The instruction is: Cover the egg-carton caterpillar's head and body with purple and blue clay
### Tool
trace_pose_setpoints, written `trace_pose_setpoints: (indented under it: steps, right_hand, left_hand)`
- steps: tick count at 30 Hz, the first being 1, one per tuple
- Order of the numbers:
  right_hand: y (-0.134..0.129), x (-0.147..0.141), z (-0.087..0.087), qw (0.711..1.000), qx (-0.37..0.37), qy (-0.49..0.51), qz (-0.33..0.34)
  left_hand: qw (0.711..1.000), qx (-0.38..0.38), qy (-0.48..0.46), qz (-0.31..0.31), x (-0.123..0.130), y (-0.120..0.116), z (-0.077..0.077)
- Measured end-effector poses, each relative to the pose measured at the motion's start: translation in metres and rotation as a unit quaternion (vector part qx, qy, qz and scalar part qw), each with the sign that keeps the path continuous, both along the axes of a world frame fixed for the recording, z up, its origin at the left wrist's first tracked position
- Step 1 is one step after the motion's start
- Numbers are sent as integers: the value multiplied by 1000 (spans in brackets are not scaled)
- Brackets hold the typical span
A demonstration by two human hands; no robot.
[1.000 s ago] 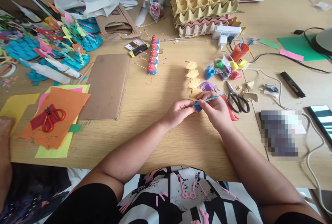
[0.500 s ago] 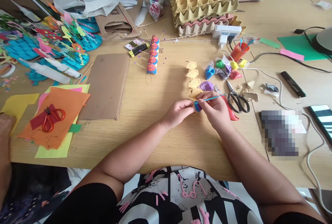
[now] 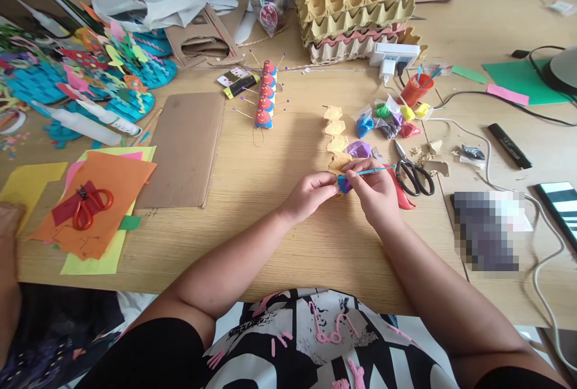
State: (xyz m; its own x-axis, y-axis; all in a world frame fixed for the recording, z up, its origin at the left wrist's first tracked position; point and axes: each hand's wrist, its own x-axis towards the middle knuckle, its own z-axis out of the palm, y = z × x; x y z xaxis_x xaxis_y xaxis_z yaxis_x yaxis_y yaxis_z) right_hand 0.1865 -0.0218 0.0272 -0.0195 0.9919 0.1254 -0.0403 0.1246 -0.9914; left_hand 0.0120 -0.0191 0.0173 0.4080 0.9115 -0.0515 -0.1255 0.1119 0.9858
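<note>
My left hand (image 3: 312, 195) pinches the near end of a strip of yellow egg carton (image 3: 335, 129), which stretches away from me across the table. Blue and purple clay (image 3: 344, 184) covers the cup between my hands. My right hand (image 3: 373, 193) is closed around a thin blue modelling tool (image 3: 375, 170), its fingertips at the clay; the tool's far end points right. Just beyond that hand lies a packet of purple clay (image 3: 359, 149). A red object (image 3: 404, 196) is partly hidden behind the hand, beside black-handled scissors (image 3: 413, 174).
A red and blue egg-carton caterpillar (image 3: 265, 97) with pin legs stands further back. Bagged clay (image 3: 383, 119), a red cup (image 3: 415, 89) and stacked egg trays (image 3: 351, 7) are behind. Cardboard (image 3: 184, 148) and orange paper with red-handled cutters (image 3: 85, 208) lie left, near another person's hand (image 3: 9, 220).
The blue tool has shifted slightly in my right hand, its far end reaching a little further right. More purple shows on the clay. The left hand stays where it was.
</note>
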Motion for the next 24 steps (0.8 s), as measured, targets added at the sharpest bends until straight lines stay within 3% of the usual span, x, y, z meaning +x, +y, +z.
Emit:
trace_pose_setpoints:
  steps: [8, 13, 18, 24]
  right_hand:
    - [0, -2, 2, 999, 7, 44, -14]
    - [-1, -1, 2, 999, 27, 40, -9]
    - [6, 4, 2, 989, 11, 124, -75]
    - [14, 4, -7, 992, -36, 116, -40]
  left_hand:
    - [996, -18, -81, -20, -1, 3, -14]
    - [993, -38, -112, 4, 1, 2, -7]
    - [974, -103, -190, 62, 4, 4, 1]
    - [952, -142, -255, 93, 0, 6, 2]
